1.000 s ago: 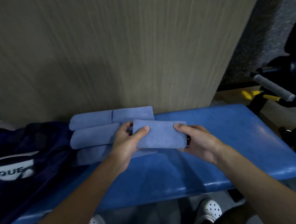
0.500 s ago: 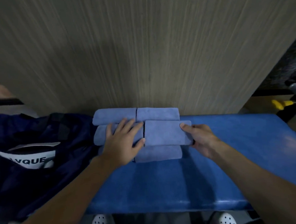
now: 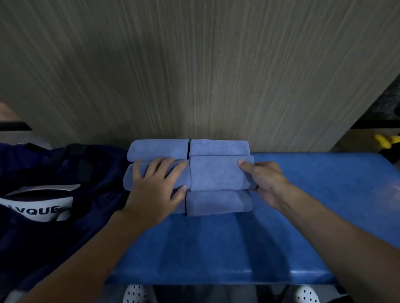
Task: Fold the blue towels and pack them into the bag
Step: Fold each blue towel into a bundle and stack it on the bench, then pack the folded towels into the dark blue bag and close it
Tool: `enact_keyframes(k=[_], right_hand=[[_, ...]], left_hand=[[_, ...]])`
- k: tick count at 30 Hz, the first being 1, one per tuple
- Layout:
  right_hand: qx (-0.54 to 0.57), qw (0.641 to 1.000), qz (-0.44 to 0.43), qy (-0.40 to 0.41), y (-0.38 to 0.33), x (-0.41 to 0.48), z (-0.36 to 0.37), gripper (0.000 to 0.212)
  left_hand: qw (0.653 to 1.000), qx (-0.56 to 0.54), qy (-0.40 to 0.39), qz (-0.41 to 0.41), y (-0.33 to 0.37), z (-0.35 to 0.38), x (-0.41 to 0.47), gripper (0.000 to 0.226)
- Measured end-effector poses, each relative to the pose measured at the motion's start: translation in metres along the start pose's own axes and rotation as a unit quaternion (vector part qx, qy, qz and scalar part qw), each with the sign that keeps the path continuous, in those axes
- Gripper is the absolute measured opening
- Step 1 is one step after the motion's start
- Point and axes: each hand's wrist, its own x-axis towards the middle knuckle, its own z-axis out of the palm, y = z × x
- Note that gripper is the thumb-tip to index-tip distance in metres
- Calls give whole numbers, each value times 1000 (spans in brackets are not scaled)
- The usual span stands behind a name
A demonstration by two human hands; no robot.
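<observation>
Left hand [image 3: 158, 189] atop towels [image 3: 217, 148], right hand [image 3: 266, 182] beside

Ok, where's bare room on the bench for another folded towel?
Free: the bench right of the towel block, and the front strip between block and near edge. Crowded: back-left, towels packed against the wall and bag.
</observation>
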Motion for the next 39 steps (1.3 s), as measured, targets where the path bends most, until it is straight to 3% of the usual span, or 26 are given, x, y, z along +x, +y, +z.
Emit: enact_keyframes(k=[8, 11, 12, 13, 14, 16, 17, 19, 23, 30, 37, 39], right_hand=[[-31, 998, 9, 45, 6, 1, 3, 26], [-118, 988, -59, 86, 10, 2, 6, 37], [-219, 960, -116, 130, 14, 2, 6, 48], [-333, 909, -187, 166, 18, 0, 8, 57], [-429, 840, -275, 186, 21, -3, 9, 58], [-544, 720, -406, 146, 24, -9, 17, 54], [-585, 684, -422, 107, 24, -12, 21, 56], [-647, 653, -390, 42, 29, -9, 26, 65], [-689, 637, -346, 19, 33, -7, 26, 74], [-672, 646, -361, 30, 6, -23, 43, 78], [-624, 653, -427, -31, -24, -59, 133, 80], [-613, 657, -434, -66, -26, -69, 166, 68]], left_hand=[[999, -9, -49, -1, 7, 3, 0, 70], [998, -5, -60, 6, 4, 4, 4, 66], [998, -5, -59, 6, 4, 4, 5, 66], [998, -5, -57, 6, 5, 4, 5, 65], [998, -4, -54, 7, 5, 3, 5, 65], [999, 0, -52, 10, 6, 3, 6, 64], [998, 2, -54, 12, 6, 3, 6, 64], [998, 6, -57, 15, 4, 4, 4, 63], [997, 14, -78, 17, 4, 7, 4, 63], [996, -6, -83, -21, -9, -23, 0, 66], [996, 29, -43, -71, -97, -84, -47, 63], [993, 41, -51, -102, -132, -97, -69, 65]])
